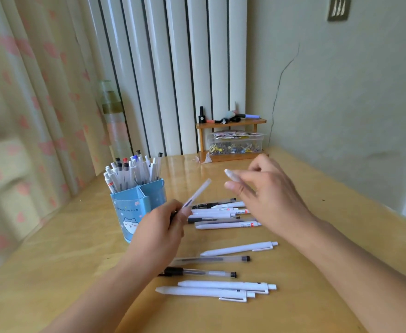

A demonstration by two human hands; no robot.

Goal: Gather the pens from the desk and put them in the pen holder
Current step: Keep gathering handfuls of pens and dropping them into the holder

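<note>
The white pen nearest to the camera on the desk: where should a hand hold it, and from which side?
Grip the white pen at mid-barrel, coming from above with the fingertips on its near and far sides. It lies flat, left to right; another white pen lies close on the far side, so that fingertip likely has to wedge in.

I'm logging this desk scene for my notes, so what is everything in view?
pen holder: one, blue, desk left, many pens standing in it
pen cluster: several, white and clear, mid-desk
near pens: five, three white and two clear, front of desk
wooden shelf: one, brown, back corner, small items on top
clear box: one, under the shelf
desk: one, light wood
left hand: holds a clear pen
right hand: holds a whitish pen
</note>
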